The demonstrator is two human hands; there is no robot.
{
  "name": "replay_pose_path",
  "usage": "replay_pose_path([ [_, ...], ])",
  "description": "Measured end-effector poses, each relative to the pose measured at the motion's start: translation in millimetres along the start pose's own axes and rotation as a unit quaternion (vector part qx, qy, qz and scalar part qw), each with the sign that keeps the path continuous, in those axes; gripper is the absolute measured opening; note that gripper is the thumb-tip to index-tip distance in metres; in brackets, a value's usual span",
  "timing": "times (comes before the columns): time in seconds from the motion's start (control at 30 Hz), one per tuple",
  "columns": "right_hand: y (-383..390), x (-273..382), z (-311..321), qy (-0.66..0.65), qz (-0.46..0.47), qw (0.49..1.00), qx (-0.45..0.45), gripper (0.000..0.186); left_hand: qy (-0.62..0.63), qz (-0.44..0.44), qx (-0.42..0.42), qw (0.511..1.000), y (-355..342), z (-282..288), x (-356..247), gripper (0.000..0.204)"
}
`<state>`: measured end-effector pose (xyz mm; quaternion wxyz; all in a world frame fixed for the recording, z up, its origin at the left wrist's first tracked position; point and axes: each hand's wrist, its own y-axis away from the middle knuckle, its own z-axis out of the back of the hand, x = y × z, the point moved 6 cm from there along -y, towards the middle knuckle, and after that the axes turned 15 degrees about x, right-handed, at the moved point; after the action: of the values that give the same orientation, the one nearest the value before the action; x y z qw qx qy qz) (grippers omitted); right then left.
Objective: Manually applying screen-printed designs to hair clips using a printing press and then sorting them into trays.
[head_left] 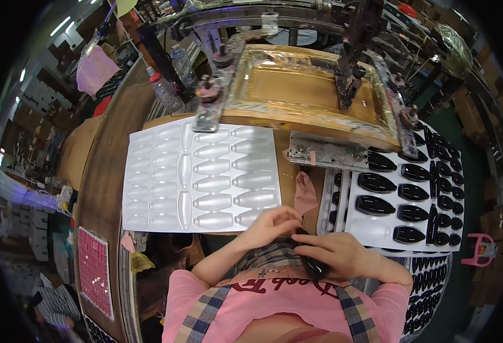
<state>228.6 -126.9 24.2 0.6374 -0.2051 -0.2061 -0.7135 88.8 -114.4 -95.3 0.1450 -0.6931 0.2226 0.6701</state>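
before the checked cloth apron, the right hand clasps 1 glossy black elongated piece; whether the left hand beside it grips is unclear.

Below the wooden frame, the right hand partly hides a glossy black piece; whether the left hand touches it is unclear. Above the frame, the upper edge crops a dark post.

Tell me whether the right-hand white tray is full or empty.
Partly full: the white tray holds glossy black pieces in most visible hollows, but its near-left one is bare.
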Motion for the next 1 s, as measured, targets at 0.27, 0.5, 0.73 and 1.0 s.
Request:
replay_pose_path([
  [0.27,52.3,2.3,51.3,-0.003,-0.082,0.97,-0.227,0.056,-0.605,0.078,-0.26,0.749,20.0,103.2,15.6,0.059],
  [0.5,73.2,-9.8,69.1,-0.041,-0.211,0.96,-0.18,0.071,-0.583,0.074,-0.206,0.783,28.8,76.1,24.3,0.067],
  [0.73,95.8,-41.0,91.3,0.006,-0.287,0.922,-0.258,0.056,-0.549,-0.035,-0.215,0.807,16.7,57.7,-62.0,0.053],
  [1.0,80.7,-90.1,104.4,0.08,-0.29,0.917,-0.261,0.056,-0.562,-0.21,-0.159,0.784,-137.4,112.7,-121.9,0.018],
])
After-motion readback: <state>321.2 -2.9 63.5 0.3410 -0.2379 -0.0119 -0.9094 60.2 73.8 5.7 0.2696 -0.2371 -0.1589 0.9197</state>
